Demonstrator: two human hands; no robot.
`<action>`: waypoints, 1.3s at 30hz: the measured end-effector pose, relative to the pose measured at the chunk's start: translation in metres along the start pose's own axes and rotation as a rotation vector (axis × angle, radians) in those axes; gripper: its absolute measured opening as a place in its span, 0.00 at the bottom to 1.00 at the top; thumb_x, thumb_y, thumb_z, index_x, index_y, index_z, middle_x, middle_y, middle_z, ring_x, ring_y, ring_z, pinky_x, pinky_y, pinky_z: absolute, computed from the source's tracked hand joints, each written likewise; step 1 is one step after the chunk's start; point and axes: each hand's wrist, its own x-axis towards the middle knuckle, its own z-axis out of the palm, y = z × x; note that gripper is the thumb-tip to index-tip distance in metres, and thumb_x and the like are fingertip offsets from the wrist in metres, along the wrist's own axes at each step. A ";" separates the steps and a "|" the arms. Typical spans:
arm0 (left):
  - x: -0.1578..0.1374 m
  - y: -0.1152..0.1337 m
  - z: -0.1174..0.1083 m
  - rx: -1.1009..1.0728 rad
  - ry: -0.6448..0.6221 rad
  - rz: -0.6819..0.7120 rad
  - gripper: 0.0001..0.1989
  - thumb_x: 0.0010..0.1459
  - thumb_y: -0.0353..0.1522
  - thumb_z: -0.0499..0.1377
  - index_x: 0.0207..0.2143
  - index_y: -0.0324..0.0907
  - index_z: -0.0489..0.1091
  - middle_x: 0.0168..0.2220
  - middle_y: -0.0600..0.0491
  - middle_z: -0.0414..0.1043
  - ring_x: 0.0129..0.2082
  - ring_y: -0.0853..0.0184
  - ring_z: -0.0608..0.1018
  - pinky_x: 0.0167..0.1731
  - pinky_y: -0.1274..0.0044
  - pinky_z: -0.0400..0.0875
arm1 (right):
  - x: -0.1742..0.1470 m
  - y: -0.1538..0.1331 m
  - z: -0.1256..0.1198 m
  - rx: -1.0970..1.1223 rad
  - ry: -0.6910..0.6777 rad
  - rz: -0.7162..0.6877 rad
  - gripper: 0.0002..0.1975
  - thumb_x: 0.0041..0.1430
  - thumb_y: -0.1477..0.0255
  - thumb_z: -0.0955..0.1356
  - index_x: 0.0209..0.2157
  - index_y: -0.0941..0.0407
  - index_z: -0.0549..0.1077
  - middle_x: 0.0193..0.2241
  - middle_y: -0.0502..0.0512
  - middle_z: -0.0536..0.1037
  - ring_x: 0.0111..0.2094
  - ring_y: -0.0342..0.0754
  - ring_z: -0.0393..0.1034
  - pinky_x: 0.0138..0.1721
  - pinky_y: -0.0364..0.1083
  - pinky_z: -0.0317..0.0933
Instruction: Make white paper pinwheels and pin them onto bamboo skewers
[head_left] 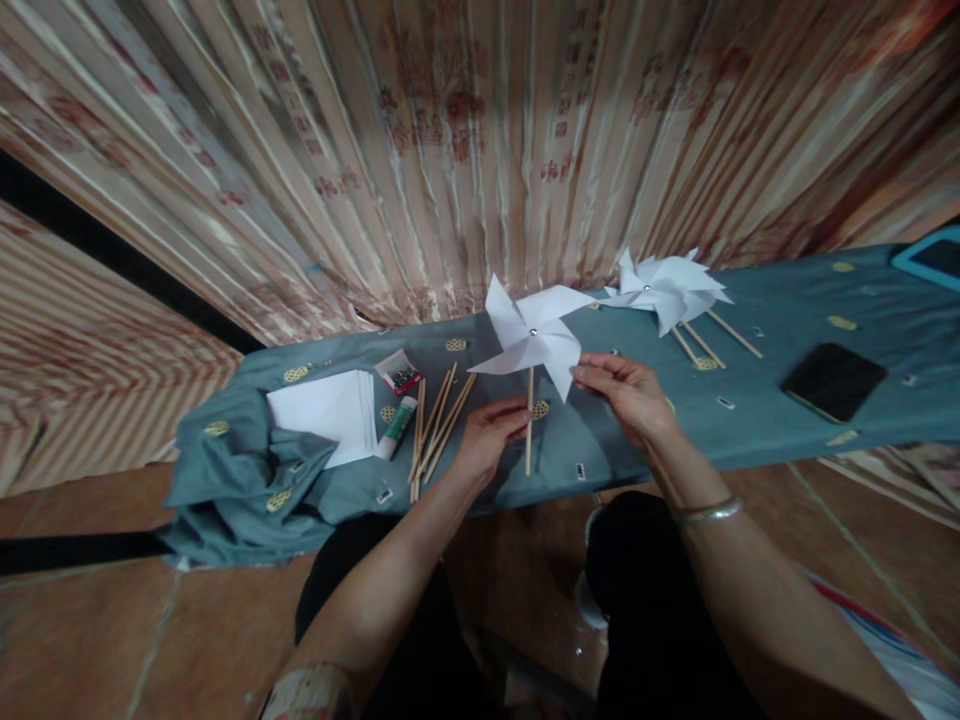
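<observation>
A white paper pinwheel (517, 335) with a shiny pin at its centre is held upright over the cloth. My left hand (487, 437) grips its wooden stick (529, 440) between thumb and fingers. At the right edge of the paper, my right hand (624, 392) has thumb and fingers pinched on a blade. Left of my left hand lie several loose wooden sticks (439, 425), a green and white glue stick (396, 428) and a small open box of pins (398, 372). A stack of white paper sheets (330, 410) rests farther left.
Several more paper pinwheels (671, 287) lie together at the back right. A dark phone (834, 382) and a blue-framed device (934, 258) are farther right on the green cloth (735, 400). The cloth is bunched at the left end. A patterned curtain (480, 150) hangs behind.
</observation>
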 end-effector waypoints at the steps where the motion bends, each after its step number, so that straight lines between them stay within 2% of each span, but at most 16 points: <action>1: 0.000 0.000 0.000 -0.001 -0.002 0.001 0.19 0.29 0.32 0.77 0.28 0.38 0.79 0.26 0.52 0.79 0.26 0.71 0.77 0.35 0.76 0.71 | -0.001 0.001 0.001 0.004 -0.005 0.000 0.23 0.25 0.61 0.82 0.27 0.54 0.80 0.24 0.50 0.80 0.25 0.44 0.71 0.34 0.47 0.69; 6: 0.000 0.000 0.000 0.004 -0.008 0.004 0.19 0.30 0.32 0.77 0.29 0.38 0.79 0.27 0.52 0.79 0.28 0.70 0.78 0.37 0.75 0.71 | -0.004 0.003 0.005 -0.005 -0.041 0.002 0.22 0.27 0.60 0.82 0.27 0.54 0.79 0.25 0.50 0.80 0.24 0.43 0.71 0.30 0.45 0.67; 14: 0.000 0.000 0.000 -0.012 -0.015 0.003 0.18 0.29 0.32 0.77 0.28 0.39 0.79 0.27 0.52 0.79 0.28 0.70 0.77 0.37 0.76 0.71 | -0.011 -0.003 0.012 0.079 -0.057 0.066 0.20 0.25 0.63 0.82 0.25 0.54 0.79 0.22 0.49 0.79 0.22 0.42 0.69 0.26 0.43 0.65; 22: 0.001 -0.002 -0.002 -0.004 -0.028 0.011 0.19 0.29 0.33 0.77 0.28 0.39 0.80 0.29 0.51 0.80 0.29 0.70 0.78 0.38 0.75 0.72 | -0.017 -0.007 0.014 0.127 -0.114 0.109 0.16 0.29 0.67 0.82 0.23 0.54 0.79 0.22 0.49 0.79 0.23 0.41 0.69 0.27 0.42 0.65; 30: 0.002 -0.004 -0.001 -0.016 -0.021 0.003 0.21 0.27 0.34 0.77 0.28 0.39 0.80 0.27 0.53 0.80 0.27 0.71 0.77 0.35 0.77 0.71 | -0.021 -0.009 0.017 0.163 -0.136 0.138 0.16 0.27 0.67 0.82 0.22 0.55 0.79 0.21 0.48 0.78 0.23 0.39 0.69 0.26 0.40 0.63; 35: 0.001 -0.004 -0.001 -0.025 -0.007 -0.004 0.21 0.26 0.33 0.78 0.27 0.39 0.80 0.26 0.54 0.79 0.27 0.71 0.77 0.34 0.77 0.71 | -0.023 -0.008 0.020 0.124 -0.191 0.139 0.14 0.30 0.68 0.82 0.22 0.55 0.79 0.21 0.49 0.78 0.23 0.39 0.67 0.27 0.40 0.62; 39: 0.000 -0.004 -0.001 -0.020 -0.025 -0.001 0.20 0.28 0.32 0.77 0.29 0.38 0.80 0.27 0.53 0.79 0.27 0.72 0.77 0.35 0.77 0.71 | -0.025 -0.006 0.026 0.098 -0.194 0.127 0.16 0.28 0.67 0.82 0.20 0.56 0.78 0.19 0.48 0.77 0.22 0.39 0.65 0.26 0.40 0.60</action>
